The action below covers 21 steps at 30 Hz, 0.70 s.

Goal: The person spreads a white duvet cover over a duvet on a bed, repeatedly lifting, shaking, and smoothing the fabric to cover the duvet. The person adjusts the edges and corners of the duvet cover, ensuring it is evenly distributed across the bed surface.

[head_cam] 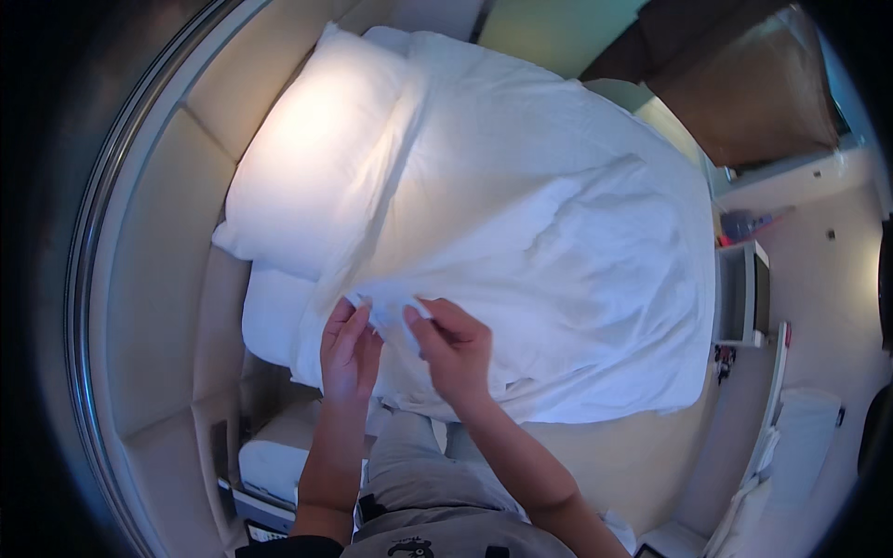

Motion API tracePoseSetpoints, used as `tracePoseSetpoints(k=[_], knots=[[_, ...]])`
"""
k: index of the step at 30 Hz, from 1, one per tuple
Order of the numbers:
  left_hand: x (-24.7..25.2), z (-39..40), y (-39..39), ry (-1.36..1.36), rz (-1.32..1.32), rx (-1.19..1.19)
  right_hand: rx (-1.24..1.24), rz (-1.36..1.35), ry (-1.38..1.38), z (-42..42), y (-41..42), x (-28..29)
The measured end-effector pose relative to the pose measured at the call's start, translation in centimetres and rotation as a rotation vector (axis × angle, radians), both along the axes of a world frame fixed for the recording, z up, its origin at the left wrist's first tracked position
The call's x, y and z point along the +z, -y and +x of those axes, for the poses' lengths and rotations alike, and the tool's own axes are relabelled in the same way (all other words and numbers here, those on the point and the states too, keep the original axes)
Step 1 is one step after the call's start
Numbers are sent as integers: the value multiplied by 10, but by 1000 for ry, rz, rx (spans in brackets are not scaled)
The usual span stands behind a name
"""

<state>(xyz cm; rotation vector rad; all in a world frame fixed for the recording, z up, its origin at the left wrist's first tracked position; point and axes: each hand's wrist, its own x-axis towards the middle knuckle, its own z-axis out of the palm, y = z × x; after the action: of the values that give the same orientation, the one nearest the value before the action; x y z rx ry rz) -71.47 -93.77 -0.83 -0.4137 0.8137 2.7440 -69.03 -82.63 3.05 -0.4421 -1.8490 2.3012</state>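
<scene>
Both my hands are raised over the near side of a bed, gripping a white duvet or its cover [481, 230]. My left hand [350, 345] pinches the edge of the cloth between thumb and fingers. A short distance to its right, my right hand [455, 345] grips another part of the same edge, thumb on top. A short stretch of white fabric [391, 301] spans the gap between them. Beyond the hands the duvet spreads over the mattress, smooth toward the far side and heavily rumpled toward the right. What lies inside the cloth is hidden.
White pillows [307, 146] lie at the left against a padded headboard [167, 279]. A brown curtain [753, 91] hangs at the upper right. An open shelf unit [736, 296] stands past the bed's right end. White towels [802, 439] hang at the lower right.
</scene>
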Motion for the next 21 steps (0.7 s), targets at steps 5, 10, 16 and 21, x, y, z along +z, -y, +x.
tracePoseSetpoints(k=[5, 10, 16, 21], knots=[[-39, -19, 40, -71, -175, -14, 8, 115, -114, 18, 9, -3], [-94, -26, 123, 32, -280, 78, 131, 191, -237, 37, 36, 5], [-114, -1, 137, -40, -552, -123, 171, 141, -335, 32, 77, 2], [-104, 22, 127, 83, -473, -310, 155, 186, -156, 20, 68, -9]])
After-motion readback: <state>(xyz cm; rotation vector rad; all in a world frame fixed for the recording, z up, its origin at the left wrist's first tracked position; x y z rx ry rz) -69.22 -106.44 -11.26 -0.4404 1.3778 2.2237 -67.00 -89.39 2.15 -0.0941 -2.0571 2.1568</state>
